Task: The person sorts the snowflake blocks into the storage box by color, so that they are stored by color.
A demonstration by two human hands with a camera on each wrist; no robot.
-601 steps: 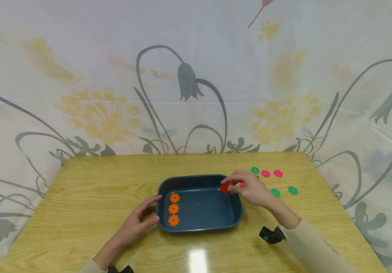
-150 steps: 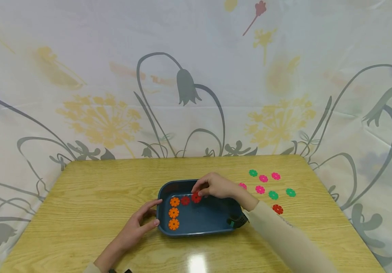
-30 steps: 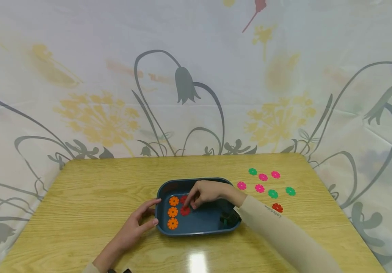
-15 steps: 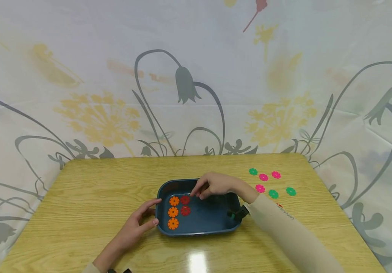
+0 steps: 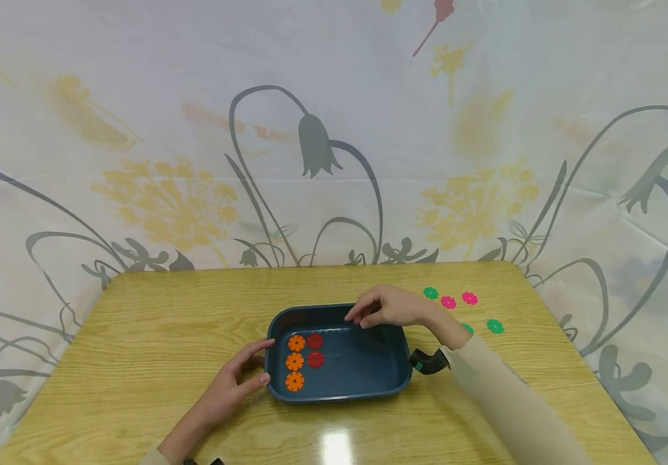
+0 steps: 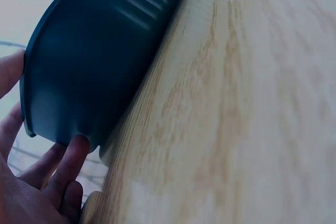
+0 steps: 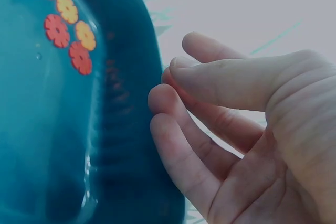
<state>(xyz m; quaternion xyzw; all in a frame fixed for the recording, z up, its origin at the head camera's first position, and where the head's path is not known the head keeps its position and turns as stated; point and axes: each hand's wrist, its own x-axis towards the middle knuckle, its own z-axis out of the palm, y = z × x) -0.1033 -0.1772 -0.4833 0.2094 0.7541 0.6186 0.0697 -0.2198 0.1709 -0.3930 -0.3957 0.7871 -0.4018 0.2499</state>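
In the head view, a dark blue tray [image 5: 340,397] lies on the table. At its left end my left hand [image 5: 234,380] holds the rim with index finger and thumb; the left wrist view shows other fingers [image 6: 73,156] against its outer wall. Inside the tray, several orange flower-shaped discs [image 5: 295,361] form a column at the left. Two red flower-shaped discs [image 5: 315,359] stand in a second column beside them. Above the tray's back right rim is my right hand [image 5: 395,305], fingers loosely bent; the right wrist view shows nothing between its fingertips [image 7: 163,98].
Right of the tray, green discs [image 5: 495,326] and pink discs [image 5: 470,298] lie scattered on the wooden table [image 5: 154,336]. The right forearm [image 5: 502,394] covers part of that area. A flower-patterned curtain [image 5: 334,161] hangs behind the table.
Red discs were brought into the tray, and two now form a column beside the orange ones. My right hand has let go and moved back and right. My left hand stays at the rim.
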